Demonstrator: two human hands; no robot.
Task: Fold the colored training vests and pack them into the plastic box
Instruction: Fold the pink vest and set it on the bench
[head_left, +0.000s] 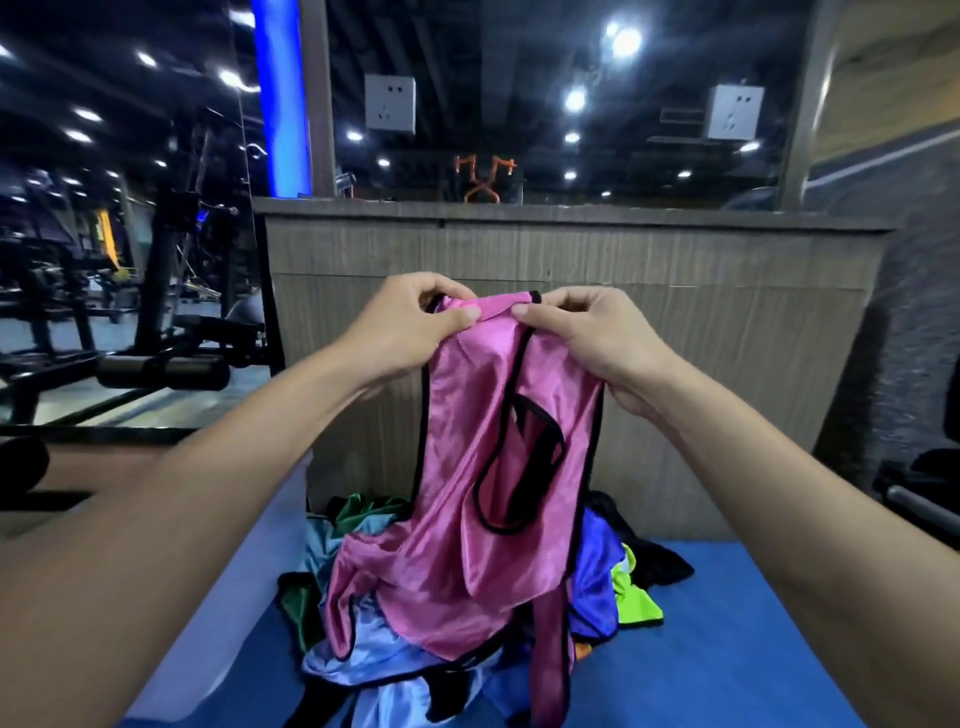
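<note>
Both the left hand (415, 322) and right hand (597, 332) pinch the top edge of a pink vest (483, 467), each grip clamped on it, its hem trailing onto the vest pile (597, 587) on the blue mat (727, 649).

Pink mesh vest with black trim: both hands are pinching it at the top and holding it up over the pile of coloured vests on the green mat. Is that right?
Not quite: the mat is blue, not green. The head view shows it under the pile of coloured vests. The rest holds: the left hand and the right hand pinch the top of the pink mesh vest with black trim and hold it up over the pile.
</note>
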